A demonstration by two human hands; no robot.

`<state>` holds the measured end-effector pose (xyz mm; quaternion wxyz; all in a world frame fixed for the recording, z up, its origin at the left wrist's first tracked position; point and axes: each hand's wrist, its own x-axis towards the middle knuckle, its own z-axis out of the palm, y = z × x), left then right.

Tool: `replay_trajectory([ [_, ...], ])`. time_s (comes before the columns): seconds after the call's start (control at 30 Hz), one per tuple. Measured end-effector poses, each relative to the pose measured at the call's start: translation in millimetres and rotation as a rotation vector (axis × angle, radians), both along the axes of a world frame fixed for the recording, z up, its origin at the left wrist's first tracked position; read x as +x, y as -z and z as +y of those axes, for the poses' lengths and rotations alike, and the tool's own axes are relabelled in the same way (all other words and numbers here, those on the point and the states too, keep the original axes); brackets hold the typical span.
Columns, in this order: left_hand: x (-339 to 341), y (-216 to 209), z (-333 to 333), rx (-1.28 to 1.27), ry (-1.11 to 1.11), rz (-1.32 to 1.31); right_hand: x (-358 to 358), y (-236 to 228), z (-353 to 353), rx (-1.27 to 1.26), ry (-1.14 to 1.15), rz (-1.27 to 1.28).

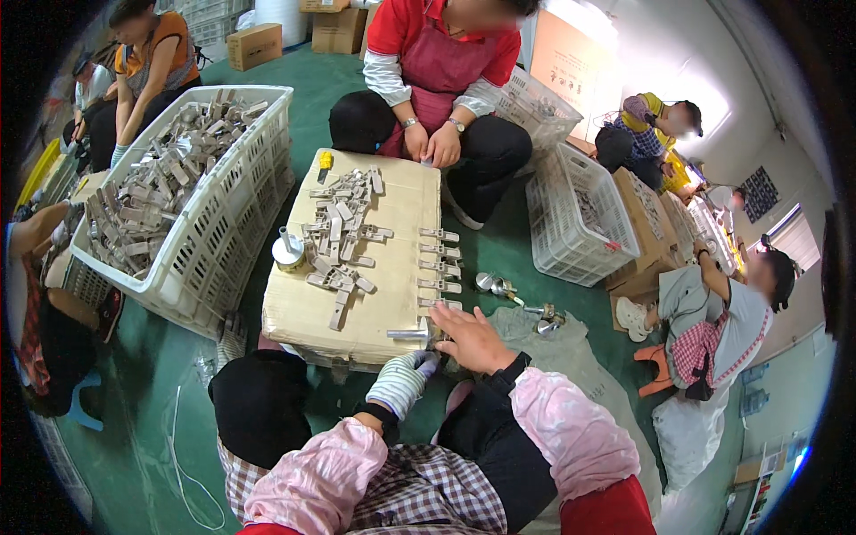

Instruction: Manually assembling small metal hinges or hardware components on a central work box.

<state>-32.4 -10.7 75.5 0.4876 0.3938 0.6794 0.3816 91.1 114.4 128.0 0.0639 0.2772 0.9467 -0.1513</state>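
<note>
My right hand (pixel 479 342), bare, reaches over the near right corner of a cardboard-topped work surface (pixel 385 294), its fingers stretched out. Beside its fingertips lies a metal piece with a grey rod (pixel 407 333), partly covered by the hand. My left hand (pixel 399 385) wears a striped glove and is closed at the near edge, just below that piece; what its fingers hold is hidden. Several grey clips (pixel 439 267) stand in a row along the right edge, jutting past it. A loose pile of similar clips (pixel 337 234) lies farther left.
A white crate (pixel 259 178) heaped with clips stands at the left. On the surface are a small white pot (pixel 288 253) and a yellow cutter (pixel 325 160). Metal parts (pixel 496 285) lie on the floor at right. A co-worker's hands (pixel 432 143) are at the far edge.
</note>
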Motion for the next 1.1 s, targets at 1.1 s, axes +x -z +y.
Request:
replay_trajectory([
  [1.1, -13.8, -16.2, 34.4, 0.289, 0.156, 0.849, 14.7, 22.0, 32.1, -0.168, 0.523, 0.487],
])
